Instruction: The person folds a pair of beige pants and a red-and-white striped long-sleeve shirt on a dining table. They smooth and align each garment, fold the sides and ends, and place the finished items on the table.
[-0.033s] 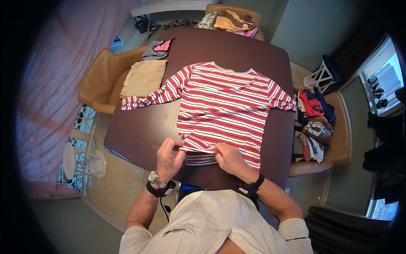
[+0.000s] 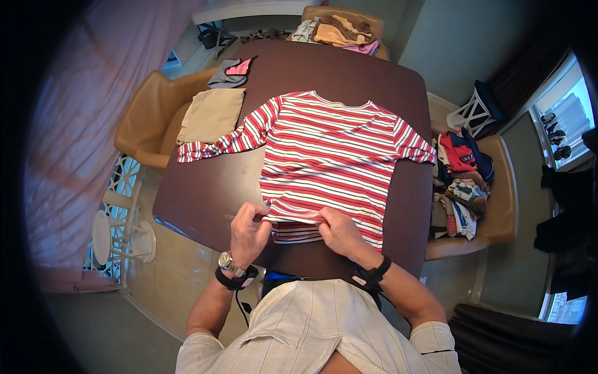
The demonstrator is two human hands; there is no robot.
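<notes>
A red, white and dark striped long-sleeved shirt (image 2: 330, 149) lies spread on the brown table (image 2: 205, 193), its neckline at the far side and its sleeves out to both sides. Near the front edge, my left hand (image 2: 249, 234) pinches the lower left part of the hem between thumb and fingers. My right hand (image 2: 341, 234) grips the same hem near its middle. Between them the upper layer is lifted and stretched into a straight edge, with striped cloth of the lower layer showing beneath.
Folded tan cloth (image 2: 212, 116) and a grey and pink piece (image 2: 232, 73) lie at the table's left edge, by a tan chair (image 2: 140, 118). Clothes are heaped on the right chair (image 2: 501, 187) and the far chair (image 2: 317, 11). A white stool (image 2: 103, 237) stands at left.
My right hand has shifted slightly to the right. The hem between my hands is pulled straighter, and the folds just above it have smoothed.
</notes>
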